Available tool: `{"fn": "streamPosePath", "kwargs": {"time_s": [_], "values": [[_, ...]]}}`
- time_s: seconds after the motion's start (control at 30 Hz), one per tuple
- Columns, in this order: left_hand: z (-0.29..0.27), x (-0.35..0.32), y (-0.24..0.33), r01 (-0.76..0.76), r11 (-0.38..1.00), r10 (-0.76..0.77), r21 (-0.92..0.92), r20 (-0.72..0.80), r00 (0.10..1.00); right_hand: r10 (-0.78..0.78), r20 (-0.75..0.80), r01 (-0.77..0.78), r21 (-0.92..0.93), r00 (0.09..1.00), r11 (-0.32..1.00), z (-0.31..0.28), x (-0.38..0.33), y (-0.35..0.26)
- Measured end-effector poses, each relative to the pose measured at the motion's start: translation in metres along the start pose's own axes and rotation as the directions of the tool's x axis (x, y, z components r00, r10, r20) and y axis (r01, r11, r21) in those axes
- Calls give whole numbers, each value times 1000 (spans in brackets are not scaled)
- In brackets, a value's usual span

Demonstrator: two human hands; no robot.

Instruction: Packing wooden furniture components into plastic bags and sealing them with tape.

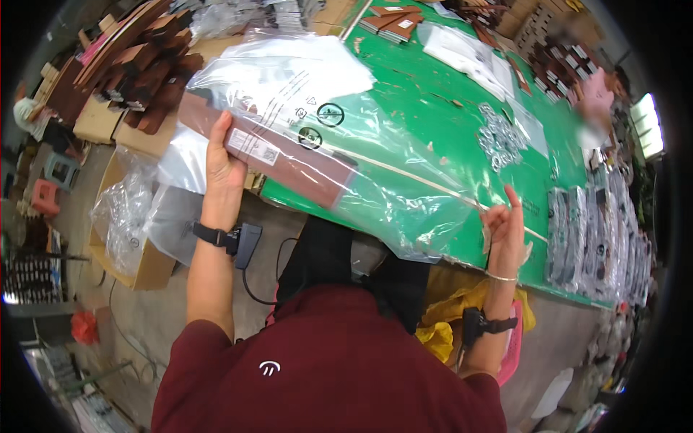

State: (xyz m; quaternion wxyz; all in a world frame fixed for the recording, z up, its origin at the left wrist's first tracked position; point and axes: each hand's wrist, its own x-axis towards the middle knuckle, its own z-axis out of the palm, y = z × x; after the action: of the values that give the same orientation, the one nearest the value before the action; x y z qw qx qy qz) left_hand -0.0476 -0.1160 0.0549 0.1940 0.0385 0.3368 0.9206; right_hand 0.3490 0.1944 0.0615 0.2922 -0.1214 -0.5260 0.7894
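Two hands work over the near edge of the green table, and everything else is placed from that edge. Largest is the table itself, running away to the far right. Across its near-left corner lies a big clear plastic bag with a long reddish-brown board inside, its left end hanging out past the edge. The left hand is clamped around that overhanging end, through the film. The right hand is just off the edge further right, fingers half spread; it seems to pinch a thin pale strip at the bag's mouth, though the grip is too small to confirm.

Risk, as I judge it: the board could slide out of the slack bag toward the floor, since only one hand carries its weight, and the film could snag or tear on the table edge.

Room is tight to the left, where cardboard boxes and stacked brown boards crowd in. Small metal parts lie well beyond the edge.
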Motion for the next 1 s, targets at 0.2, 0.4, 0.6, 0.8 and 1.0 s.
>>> {"fn": "streamPosePath", "kwargs": {"time_s": [0.2,0.4,0.6,0.8,1.0], "values": [[19,-9,-9,21,997,-29,73,111,993,-26,91,84,-732,996,676,70,41,-13],[36,-16,-31,30,995,-46,99,166,985,115,193,105,-845,974,524,91,68,29],[10,-31,-35,166,982,-132,-91,298,946,-94,182,193,-667,979,720,112,79,-32],[-25,-20,-29,47,956,-139,289,307,941,-91,195,211,-790,977,576,93,83,-34],[-12,7,-35,24,687,-365,726,316,876,-224,242,304,-903,944,305,73,101,-33]]}}
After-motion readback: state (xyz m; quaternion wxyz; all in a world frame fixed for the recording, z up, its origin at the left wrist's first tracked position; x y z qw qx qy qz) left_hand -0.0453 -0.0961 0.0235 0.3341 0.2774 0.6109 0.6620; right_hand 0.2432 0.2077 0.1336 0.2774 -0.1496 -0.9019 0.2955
